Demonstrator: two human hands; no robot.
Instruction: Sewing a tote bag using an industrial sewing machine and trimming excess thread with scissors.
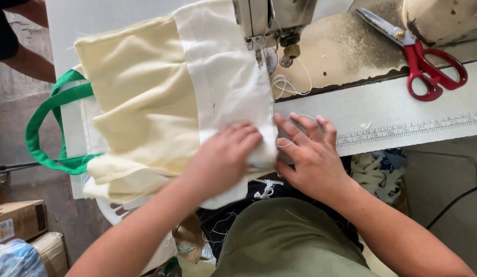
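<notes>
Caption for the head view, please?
Both hands, left and right, press white cloth flat beneath a sewing machine, red scissors nearby.

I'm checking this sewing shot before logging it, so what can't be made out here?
All in the head view:
- Needle tip: hidden behind the white fabric strip under the sewing machine head.
- Fabric beneath the left hand: covered.
- Scissors: blade tips cut off by the top edge.
- Ruler strip: markings too small.
- Right hand fingertips: seam edge unclear.

A pale tabletop (402, 105) with a worn, scuffed patch stood in bright even light. Below it lay a grey concrete floor (69, 215), with cardboard boxes (18, 220) at the left.
</notes>
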